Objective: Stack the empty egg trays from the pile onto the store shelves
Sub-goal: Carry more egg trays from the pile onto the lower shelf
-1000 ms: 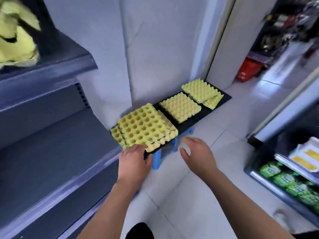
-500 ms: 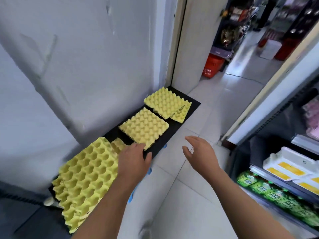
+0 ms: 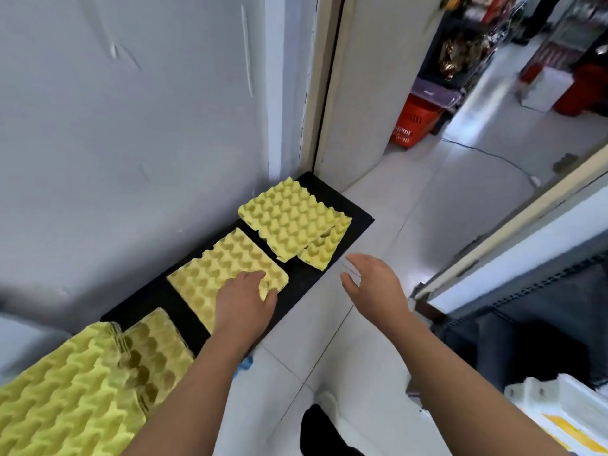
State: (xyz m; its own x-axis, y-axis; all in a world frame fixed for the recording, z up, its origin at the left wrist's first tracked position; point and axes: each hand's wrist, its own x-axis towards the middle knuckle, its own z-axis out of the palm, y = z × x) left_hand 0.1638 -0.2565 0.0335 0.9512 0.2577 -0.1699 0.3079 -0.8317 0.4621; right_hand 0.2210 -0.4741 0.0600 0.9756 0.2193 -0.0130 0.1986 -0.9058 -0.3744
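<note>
While the left hand [image 3: 245, 299] lies palm-down on the near right corner of the middle egg tray [image 3: 227, 274], its fingers are spread flat over the yellow pulp bumps and its thumb hooks past the tray's edge; whether it has truly gripped the tray I cannot tell. That tray sits on a low black board [image 3: 316, 278] running along the foot of the white wall [image 3: 131, 126], roughly at the centre of the scene. At about one o'clock from it, further along the board, lies the far egg tray [image 3: 291, 218], resting partly over another tray [image 3: 324, 248] whose corner pokes out on the aisle side. At about seven o'clock, nearest the viewer, a thick pile of egg trays [image 3: 72, 393] fills the lower left corner, cup side up, with one smaller stack [image 3: 154, 350] peeking out beside it. The right hand [image 3: 371, 284] hovers over the pale tiled floor [image 3: 411, 225] at three o'clock from the middle tray, just off the board's edge, fingers loosely spread and holding nothing. Up at one o'clock, well apart down the aisle, stands a red shopping basket [image 3: 413, 121].
</note>
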